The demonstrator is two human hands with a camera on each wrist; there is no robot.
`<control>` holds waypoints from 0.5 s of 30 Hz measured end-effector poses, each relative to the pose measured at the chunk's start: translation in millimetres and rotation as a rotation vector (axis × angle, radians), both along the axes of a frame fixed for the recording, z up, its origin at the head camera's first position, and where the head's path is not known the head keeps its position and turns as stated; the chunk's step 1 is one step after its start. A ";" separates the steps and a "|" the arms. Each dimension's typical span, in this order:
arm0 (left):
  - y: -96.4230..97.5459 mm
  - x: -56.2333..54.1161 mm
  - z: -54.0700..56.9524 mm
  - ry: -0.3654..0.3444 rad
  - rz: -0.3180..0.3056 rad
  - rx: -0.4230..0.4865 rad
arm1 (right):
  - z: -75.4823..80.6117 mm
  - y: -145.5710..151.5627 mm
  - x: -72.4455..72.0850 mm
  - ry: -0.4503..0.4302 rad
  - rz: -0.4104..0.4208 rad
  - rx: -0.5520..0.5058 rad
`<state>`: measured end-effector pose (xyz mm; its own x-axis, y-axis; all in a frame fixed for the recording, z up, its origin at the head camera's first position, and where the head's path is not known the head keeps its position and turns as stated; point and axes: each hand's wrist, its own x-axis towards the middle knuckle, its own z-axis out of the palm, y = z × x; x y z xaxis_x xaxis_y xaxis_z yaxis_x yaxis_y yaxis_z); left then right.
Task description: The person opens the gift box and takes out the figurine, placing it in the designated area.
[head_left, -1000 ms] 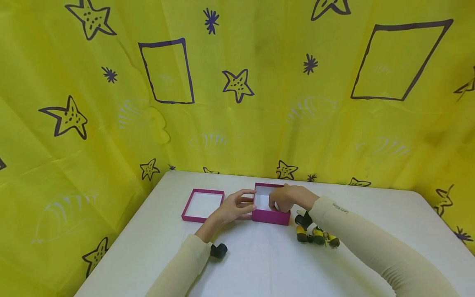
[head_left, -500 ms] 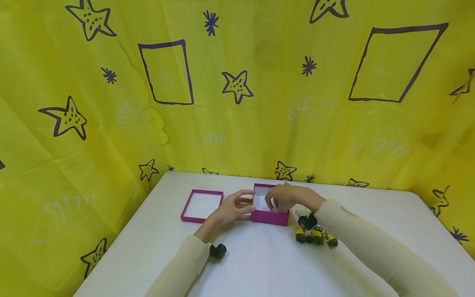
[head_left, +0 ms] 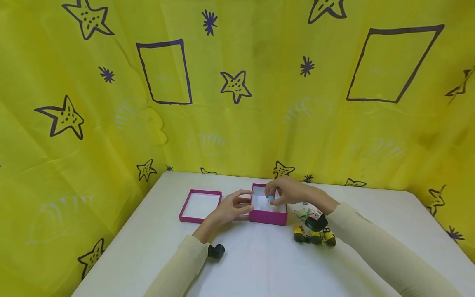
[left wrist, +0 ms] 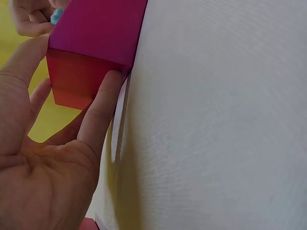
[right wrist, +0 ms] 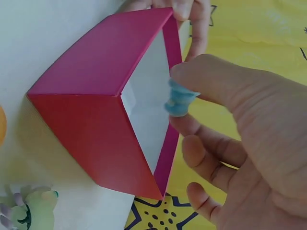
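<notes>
An uncovered magenta box [head_left: 268, 217] with a white inside stands on the table. My left hand [head_left: 230, 209] touches its left side with spread, nearly straight fingers; in the left wrist view one fingertip [left wrist: 112, 79] presses low on the wall near the corner. Over the box's opening, my right hand [head_left: 291, 192] pinches a small light-blue piece [right wrist: 180, 99] between thumb and fingertips. The piece has a ridged, rounded shape; its exact kind is unclear. The other right fingers are loosely bent beneath it in the right wrist view.
The shallow magenta lid [head_left: 200, 205] lies inside-up left of the box. Right of the box, under my right forearm, are a yellow and black toy [head_left: 315, 237] and a pale green figure [right wrist: 41, 208]. A yellow curtain [head_left: 237, 136] hangs behind the white table [head_left: 259, 264].
My right hand has risen from inside the box, and the light-blue piece now shows between its fingers. My left hand stays at the box's side.
</notes>
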<state>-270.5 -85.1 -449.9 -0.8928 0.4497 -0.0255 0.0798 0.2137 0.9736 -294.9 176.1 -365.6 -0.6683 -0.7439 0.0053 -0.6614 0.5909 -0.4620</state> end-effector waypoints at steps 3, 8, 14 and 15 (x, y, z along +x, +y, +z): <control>0.4 0.6 0.0 -0.007 0.003 -0.004 | -0.3 4.9 1.8 -0.001 -0.001 -0.069; 0.5 0.1 -1.2 -0.019 -0.004 0.013 | 0.0 13.0 4.2 -0.017 -0.002 -0.183; -0.3 -0.4 -1.9 -0.040 -0.023 0.065 | -1.8 19.6 4.4 -0.045 -0.058 -0.257; -0.4 -0.4 -1.9 -0.040 -0.024 0.069 | -2.3 20.6 4.4 -0.054 -0.066 -0.263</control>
<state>-270.9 -85.5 -451.8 -0.8804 0.4732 -0.0297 0.0445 0.1447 0.9885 -290.4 196.7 -367.9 -0.7196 -0.6768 0.1555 -0.5958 0.4868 -0.6387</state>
